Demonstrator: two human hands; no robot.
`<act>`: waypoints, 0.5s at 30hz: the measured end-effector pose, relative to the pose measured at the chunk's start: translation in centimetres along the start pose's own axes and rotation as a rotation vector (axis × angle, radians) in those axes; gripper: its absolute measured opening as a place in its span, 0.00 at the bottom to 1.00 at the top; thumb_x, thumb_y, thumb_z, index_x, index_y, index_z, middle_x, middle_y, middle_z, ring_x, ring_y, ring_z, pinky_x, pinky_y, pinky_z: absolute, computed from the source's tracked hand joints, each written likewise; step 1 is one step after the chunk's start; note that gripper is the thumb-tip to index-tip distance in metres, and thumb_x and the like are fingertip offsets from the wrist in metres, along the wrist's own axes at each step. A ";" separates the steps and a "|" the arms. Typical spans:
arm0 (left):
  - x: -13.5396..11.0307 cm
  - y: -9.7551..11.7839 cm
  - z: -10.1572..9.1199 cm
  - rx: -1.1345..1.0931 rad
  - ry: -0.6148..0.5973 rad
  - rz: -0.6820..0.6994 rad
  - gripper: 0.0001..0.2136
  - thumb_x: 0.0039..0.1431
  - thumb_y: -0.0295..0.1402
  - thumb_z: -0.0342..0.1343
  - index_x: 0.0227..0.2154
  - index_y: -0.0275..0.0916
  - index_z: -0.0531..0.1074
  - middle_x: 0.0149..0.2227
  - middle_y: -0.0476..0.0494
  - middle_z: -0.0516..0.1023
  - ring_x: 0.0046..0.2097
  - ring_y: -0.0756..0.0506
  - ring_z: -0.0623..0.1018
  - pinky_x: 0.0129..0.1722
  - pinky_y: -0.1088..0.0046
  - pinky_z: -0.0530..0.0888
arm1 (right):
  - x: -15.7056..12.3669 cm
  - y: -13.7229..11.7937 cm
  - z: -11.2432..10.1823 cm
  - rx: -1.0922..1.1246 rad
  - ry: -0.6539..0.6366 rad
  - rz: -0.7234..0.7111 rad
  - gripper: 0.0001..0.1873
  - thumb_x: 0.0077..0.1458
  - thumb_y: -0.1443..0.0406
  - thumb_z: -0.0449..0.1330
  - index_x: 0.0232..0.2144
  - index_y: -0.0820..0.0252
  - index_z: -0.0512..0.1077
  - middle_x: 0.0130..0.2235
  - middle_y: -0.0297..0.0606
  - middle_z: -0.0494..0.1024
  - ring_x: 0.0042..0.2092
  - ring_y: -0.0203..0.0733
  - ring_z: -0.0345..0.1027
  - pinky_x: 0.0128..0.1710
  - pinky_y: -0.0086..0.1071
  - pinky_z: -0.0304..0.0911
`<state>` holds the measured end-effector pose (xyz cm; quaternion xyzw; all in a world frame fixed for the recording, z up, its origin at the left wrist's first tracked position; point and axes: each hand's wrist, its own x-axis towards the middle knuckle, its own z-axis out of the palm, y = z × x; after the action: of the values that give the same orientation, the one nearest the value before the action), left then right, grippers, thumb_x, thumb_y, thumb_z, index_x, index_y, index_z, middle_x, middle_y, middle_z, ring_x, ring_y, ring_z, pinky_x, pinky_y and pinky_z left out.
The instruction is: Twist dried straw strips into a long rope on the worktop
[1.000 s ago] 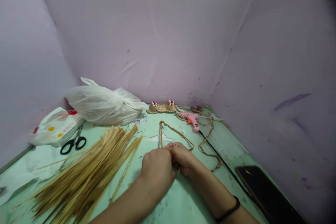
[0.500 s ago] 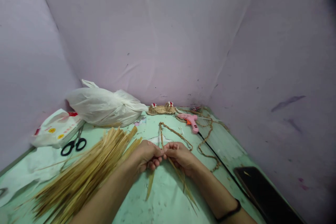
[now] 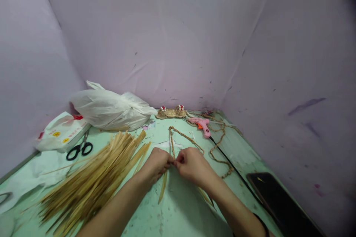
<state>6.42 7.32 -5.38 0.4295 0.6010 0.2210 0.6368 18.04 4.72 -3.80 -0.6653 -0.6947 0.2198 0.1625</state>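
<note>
My left hand (image 3: pixel 159 163) and my right hand (image 3: pixel 190 163) meet at the tips, both pinching the near end of a thin twisted straw cord (image 3: pixel 171 141). From there the cord runs away from me, bends sharply, and slants back toward the right. A loose dry strip (image 3: pixel 163 188) hangs below my left hand. More strip ends (image 3: pixel 205 194) show under my right wrist, partly covered by it. Left of my left hand lies a thick bundle of dry straw strips (image 3: pixel 97 181).
Black-handled scissors (image 3: pixel 80 150), a white packet (image 3: pixel 62 131) and a tied white plastic bag (image 3: pixel 112 110) lie at left. Farther back are a woven straw piece (image 3: pixel 171 112) and a pink glue gun (image 3: pixel 202 126) with a black cable. A dark phone (image 3: pixel 278 203) rests at right.
My right hand has turned over, its back now upward and its fingers curled more tightly. The strip ends beneath it are more hidden. The view has shifted slightly.
</note>
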 end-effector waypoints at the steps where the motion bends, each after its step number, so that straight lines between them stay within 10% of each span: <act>1: 0.0 -0.1 -0.2 -0.022 -0.028 -0.008 0.08 0.35 0.27 0.47 0.11 0.39 0.52 0.09 0.59 0.46 0.12 0.58 0.44 0.14 0.78 0.39 | -0.2 -0.2 0.3 -0.011 0.010 -0.018 0.09 0.40 0.68 0.53 0.19 0.63 0.74 0.19 0.40 0.73 0.21 0.33 0.58 0.20 0.27 0.43; 8: 0.1 -0.1 -1.5 0.080 -0.082 0.144 0.05 0.33 0.28 0.51 0.12 0.37 0.60 0.07 0.58 0.51 0.11 0.58 0.48 0.12 0.79 0.42 | 0.1 0.5 0.1 0.152 -0.099 -0.091 0.07 0.39 0.68 0.54 0.18 0.63 0.72 0.19 0.36 0.71 0.23 0.34 0.61 0.21 0.25 0.48; 12: 0.1 0.3 -1.9 0.092 -0.119 0.119 0.07 0.34 0.32 0.54 0.14 0.37 0.61 0.07 0.59 0.53 0.11 0.58 0.49 0.12 0.79 0.43 | 1.2 1.0 0.2 0.548 0.021 0.134 0.06 0.43 0.69 0.52 0.23 0.64 0.69 0.22 0.34 0.71 0.22 0.31 0.60 0.21 0.23 0.51; 15: 0.3 0.1 -2.0 0.098 -0.141 0.122 0.06 0.34 0.32 0.53 0.14 0.37 0.60 0.08 0.59 0.52 0.11 0.58 0.48 0.12 0.79 0.42 | 1.4 0.5 1.2 0.809 -0.169 0.268 0.04 0.43 0.70 0.50 0.21 0.63 0.64 0.16 0.29 0.64 0.17 0.28 0.53 0.17 0.23 0.47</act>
<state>4.57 8.18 -5.23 0.5105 0.5375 0.1991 0.6410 17.77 6.05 -5.22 -0.6121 -0.4709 0.5471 0.3229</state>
